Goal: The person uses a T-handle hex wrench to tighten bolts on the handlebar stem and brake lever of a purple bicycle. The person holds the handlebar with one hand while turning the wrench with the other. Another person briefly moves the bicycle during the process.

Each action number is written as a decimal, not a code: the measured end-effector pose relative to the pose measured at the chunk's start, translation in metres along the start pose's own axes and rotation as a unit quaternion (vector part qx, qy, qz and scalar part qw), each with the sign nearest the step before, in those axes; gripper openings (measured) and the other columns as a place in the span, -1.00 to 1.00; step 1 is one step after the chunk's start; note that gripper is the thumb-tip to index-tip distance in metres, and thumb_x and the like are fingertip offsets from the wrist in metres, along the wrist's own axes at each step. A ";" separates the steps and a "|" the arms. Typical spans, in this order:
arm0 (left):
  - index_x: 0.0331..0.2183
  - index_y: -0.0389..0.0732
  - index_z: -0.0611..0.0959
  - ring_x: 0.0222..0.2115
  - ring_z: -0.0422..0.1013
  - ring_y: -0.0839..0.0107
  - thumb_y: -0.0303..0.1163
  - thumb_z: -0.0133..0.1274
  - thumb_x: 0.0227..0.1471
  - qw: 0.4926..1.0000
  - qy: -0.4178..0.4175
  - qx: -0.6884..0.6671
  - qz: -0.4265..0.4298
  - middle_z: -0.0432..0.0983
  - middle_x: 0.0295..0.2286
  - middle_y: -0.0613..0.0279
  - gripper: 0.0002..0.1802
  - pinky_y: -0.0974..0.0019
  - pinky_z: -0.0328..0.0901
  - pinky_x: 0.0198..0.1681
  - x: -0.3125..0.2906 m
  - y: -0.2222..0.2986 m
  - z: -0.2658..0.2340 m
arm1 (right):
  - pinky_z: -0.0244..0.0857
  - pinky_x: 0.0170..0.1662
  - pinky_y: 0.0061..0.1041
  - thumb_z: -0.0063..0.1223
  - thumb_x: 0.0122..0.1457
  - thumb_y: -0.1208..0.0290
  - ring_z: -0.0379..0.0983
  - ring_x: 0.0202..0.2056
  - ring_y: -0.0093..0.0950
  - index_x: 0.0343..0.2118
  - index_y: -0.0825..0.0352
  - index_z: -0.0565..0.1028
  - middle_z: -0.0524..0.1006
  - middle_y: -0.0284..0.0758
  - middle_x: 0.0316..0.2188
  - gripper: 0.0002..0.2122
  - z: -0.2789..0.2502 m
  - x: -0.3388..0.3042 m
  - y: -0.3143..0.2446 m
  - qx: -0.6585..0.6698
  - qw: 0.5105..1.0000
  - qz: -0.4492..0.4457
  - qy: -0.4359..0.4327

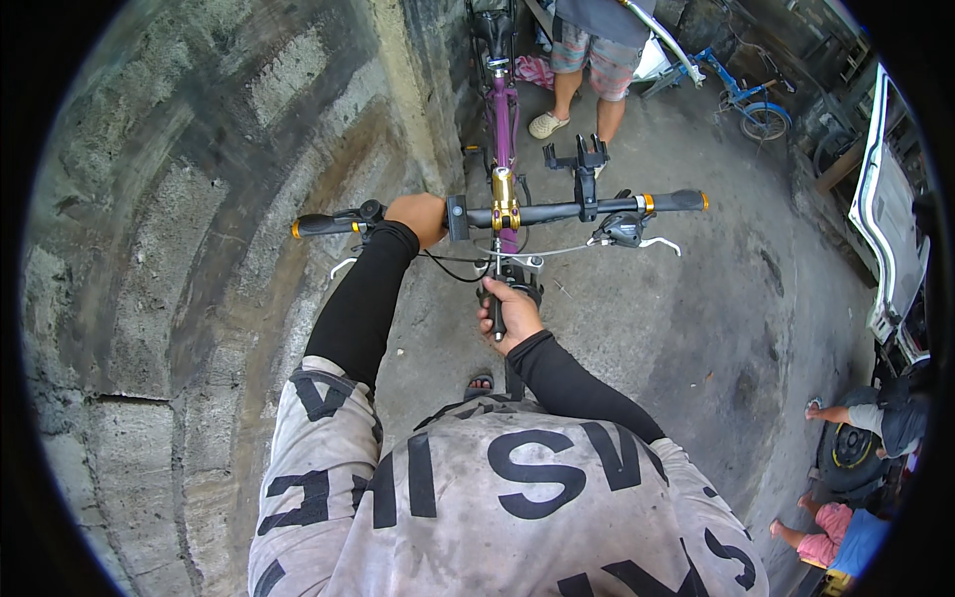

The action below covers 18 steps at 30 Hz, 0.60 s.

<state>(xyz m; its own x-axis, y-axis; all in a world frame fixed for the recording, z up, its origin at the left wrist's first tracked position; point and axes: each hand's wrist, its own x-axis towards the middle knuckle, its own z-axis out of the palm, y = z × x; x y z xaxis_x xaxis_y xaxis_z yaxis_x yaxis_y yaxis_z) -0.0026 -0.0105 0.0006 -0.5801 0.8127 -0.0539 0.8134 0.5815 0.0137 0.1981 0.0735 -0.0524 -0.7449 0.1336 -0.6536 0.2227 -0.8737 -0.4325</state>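
Observation:
A bicycle with a purple frame (504,129) stands in front of me, its black handlebar (542,213) running across the view. A gold stem (505,196) clamps the bar at its middle. My left hand (418,219) is closed around the bar left of the stem, beside a small black box-shaped device (457,217). Below the stem, my right hand (511,314) wraps round the black handle of a screwdriver-like tool (498,320). The tool's thin metal shaft points up toward the stem's underside; where its tip meets the bike cannot be made out.
A black phone holder (587,169) and a shifter with brake lever (625,231) sit on the bar's right side. A rough block wall (199,269) rises at left. Beyond stands a person (597,60) near a blue bicycle (741,95). At right are a white panel (880,199) and seated people (846,537).

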 end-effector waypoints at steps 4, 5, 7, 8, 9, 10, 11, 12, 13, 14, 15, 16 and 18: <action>-0.51 -0.18 0.63 -0.44 0.48 0.05 -0.31 0.12 -0.24 1.000 -0.002 0.009 0.000 0.54 -0.51 0.02 -0.83 0.08 0.37 -0.36 0.000 0.000 -0.001 | 0.33 -0.59 -0.56 0.12 0.11 0.21 0.38 -0.61 -0.57 -0.45 0.29 0.38 0.38 -0.43 -0.61 -0.75 0.005 -0.012 -0.006 -0.148 0.981 -0.099 0.074; -0.51 -0.17 0.63 -0.44 0.48 0.05 -0.31 0.13 -0.25 1.000 -0.001 0.009 0.000 0.54 -0.51 0.03 -0.83 0.06 0.37 -0.36 0.000 -0.001 0.000 | 0.32 -0.58 -0.57 0.10 0.12 0.19 0.37 -0.60 -0.57 -0.44 0.30 0.39 0.38 -0.43 -0.60 -0.74 0.005 -0.012 -0.006 -0.123 0.986 -0.096 0.062; -0.51 -0.17 0.63 -0.44 0.48 0.04 -0.31 0.12 -0.24 1.000 -0.002 0.005 0.000 0.54 -0.51 0.02 -0.83 0.06 0.37 -0.36 0.001 -0.002 0.001 | 0.30 -0.57 -0.58 0.06 0.14 0.15 0.36 -0.60 -0.59 -0.40 0.32 0.40 0.37 -0.43 -0.60 -0.71 0.001 -0.012 -0.005 -0.073 0.993 -0.090 0.038; -0.51 -0.17 0.63 -0.44 0.48 0.04 -0.31 0.12 -0.24 1.000 -0.003 0.003 0.000 0.54 -0.51 0.02 -0.83 0.06 0.37 -0.36 0.002 -0.002 0.002 | 0.28 -0.57 -0.60 0.01 0.16 0.13 0.33 -0.60 -0.59 -0.37 0.33 0.39 0.37 -0.43 -0.58 -0.70 -0.003 -0.008 -0.003 -0.032 0.997 -0.075 0.010; -0.51 -0.17 0.63 -0.44 0.48 0.04 -0.31 0.12 -0.24 1.000 -0.002 0.001 -0.001 0.54 -0.51 0.02 -0.83 0.06 0.37 -0.36 0.002 -0.002 0.003 | 0.25 -0.56 -0.61 -0.03 0.18 0.11 0.31 -0.60 -0.60 -0.33 0.35 0.39 0.36 -0.43 -0.57 -0.68 -0.009 -0.001 0.001 0.009 0.998 -0.059 -0.018; -0.51 -0.17 0.63 -0.44 0.47 0.04 -0.31 0.11 -0.24 1.000 0.000 0.000 -0.002 0.54 -0.51 0.02 -0.83 0.06 0.36 -0.36 0.002 -0.002 0.003 | 0.23 -0.56 -0.63 -0.07 0.20 0.09 0.29 -0.60 -0.61 -0.30 0.36 0.38 0.36 -0.43 -0.56 -0.66 -0.014 0.005 0.003 0.050 0.997 -0.044 -0.047; -0.51 -0.17 0.63 -0.44 0.47 0.04 -0.31 0.11 -0.24 1.000 0.002 -0.001 -0.003 0.54 -0.51 0.02 -0.83 0.06 0.36 -0.36 0.002 -0.002 0.003 | 0.19 -0.56 -0.64 -0.11 0.22 0.09 0.26 -0.60 -0.61 -0.27 0.37 0.37 0.35 -0.43 -0.55 -0.65 -0.019 0.008 0.005 0.115 0.988 -0.016 -0.103; -0.51 -0.17 0.63 -0.44 0.47 0.03 -0.31 0.11 -0.24 1.000 -0.001 -0.002 -0.002 0.54 -0.51 0.02 -0.83 0.06 0.36 -0.36 0.003 -0.001 0.002 | 0.16 -0.56 -0.66 -0.15 0.23 0.08 0.24 -0.60 -0.62 -0.25 0.37 0.36 0.34 -0.43 -0.54 -0.63 -0.025 0.011 0.006 0.178 0.971 0.013 -0.157; -0.51 -0.17 0.63 -0.44 0.47 0.03 -0.32 0.11 -0.24 1.000 -0.005 -0.003 -0.001 0.54 -0.51 0.02 -0.83 0.06 0.36 -0.36 0.003 -0.001 0.001 | 0.13 -0.56 -0.67 -0.19 0.25 0.07 0.21 -0.61 -0.62 -0.23 0.38 0.35 0.34 -0.43 -0.53 -0.62 -0.028 0.012 0.008 0.241 0.946 0.042 -0.210; -0.51 -0.17 0.63 -0.44 0.47 0.03 -0.32 0.11 -0.24 1.000 -0.009 -0.004 0.001 0.54 -0.51 0.02 -0.83 0.06 0.36 -0.36 0.003 0.000 0.000 | 0.11 -0.57 -0.66 -0.25 0.27 0.08 0.18 -0.62 -0.62 -0.19 0.41 0.32 0.32 -0.43 -0.53 -0.60 -0.029 0.013 0.009 0.278 0.931 0.054 -0.231; -0.51 -0.17 0.63 -0.44 0.47 0.03 -0.32 0.11 -0.24 1.000 -0.010 -0.004 0.002 0.54 -0.51 0.02 -0.83 0.06 0.37 -0.36 0.003 0.000 -0.002 | 0.12 -0.56 -0.65 -0.23 0.26 0.08 0.19 -0.62 -0.62 -0.20 0.39 0.34 0.32 -0.44 -0.54 -0.62 -0.029 0.014 0.009 0.260 0.942 0.045 -0.210; -0.51 -0.17 0.63 -0.44 0.48 0.03 -0.32 0.11 -0.24 1.000 -0.013 -0.005 0.001 0.54 -0.52 0.02 -0.83 0.06 0.37 -0.36 0.002 0.000 -0.002 | 0.13 -0.56 -0.64 -0.20 0.26 0.08 0.20 -0.61 -0.61 -0.22 0.38 0.35 0.32 -0.44 -0.54 -0.63 -0.026 0.011 0.008 0.240 0.951 0.038 -0.189; -0.51 -0.18 0.62 -0.44 0.48 0.03 -0.32 0.11 -0.24 1.000 -0.014 -0.004 0.003 0.53 -0.52 0.01 -0.83 0.05 0.37 -0.37 0.002 0.000 -0.002 | 0.16 -0.56 -0.61 -0.13 0.23 0.11 0.23 -0.60 -0.60 -0.25 0.33 0.36 0.30 -0.44 -0.55 -0.68 -0.017 0.003 0.002 0.145 0.981 0.029 -0.127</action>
<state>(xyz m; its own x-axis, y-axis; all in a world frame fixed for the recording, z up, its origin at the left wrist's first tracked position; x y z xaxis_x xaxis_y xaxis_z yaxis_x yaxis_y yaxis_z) -0.0039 -0.0089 0.0021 -0.5731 0.8153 -0.0824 0.8168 0.5764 0.0226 0.2067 0.0801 -0.0661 -0.8768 -0.0089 -0.4807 0.1091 -0.9774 -0.1810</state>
